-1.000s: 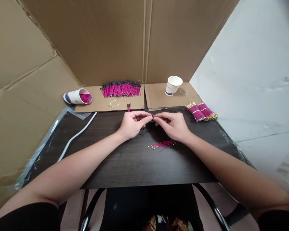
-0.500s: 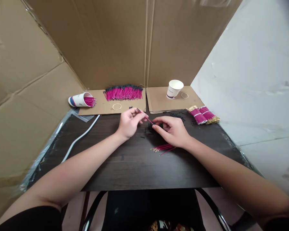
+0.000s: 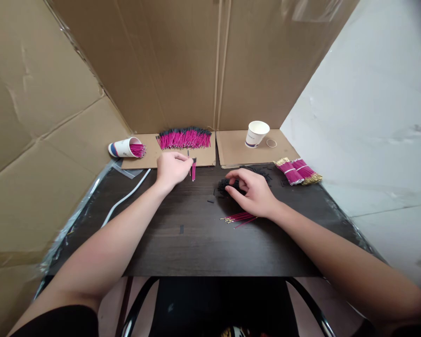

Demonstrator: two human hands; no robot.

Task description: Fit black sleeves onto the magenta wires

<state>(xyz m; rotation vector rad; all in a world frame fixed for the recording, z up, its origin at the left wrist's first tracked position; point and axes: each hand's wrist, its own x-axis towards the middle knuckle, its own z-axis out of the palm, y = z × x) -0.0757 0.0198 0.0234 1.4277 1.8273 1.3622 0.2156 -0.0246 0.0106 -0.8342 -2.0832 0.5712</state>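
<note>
My left hand (image 3: pixel 173 169) is closed in a pinch at the front edge of the left cardboard sheet. It grips a pink wire (image 3: pixel 190 173) with a dark tip, partly hidden by the fingers. Beside it lie a few pink wires with black sleeves (image 3: pixel 193 172). My right hand (image 3: pixel 252 193) hovers over a pile of small black sleeves (image 3: pixel 225 186), thumb and forefinger curled but apart, with nothing visible between them. Just below that hand lies a loose bunch of pink wires with gold-coloured ends (image 3: pixel 239 217).
A row of black-tipped pink wires (image 3: pixel 184 139) covers part of the left cardboard (image 3: pixel 149 161). A tipped paper cup (image 3: pixel 122 148) holds more wires. An upright paper cup (image 3: pixel 257 134) and a rubber band (image 3: pixel 271 143) stand right. Banded wire bundles (image 3: pixel 298 171) lie far right.
My left hand has moved left and away from my right hand, carrying the wire to the cardboard's edge. My right hand has let go of the wire and stays over the black sleeves.
</note>
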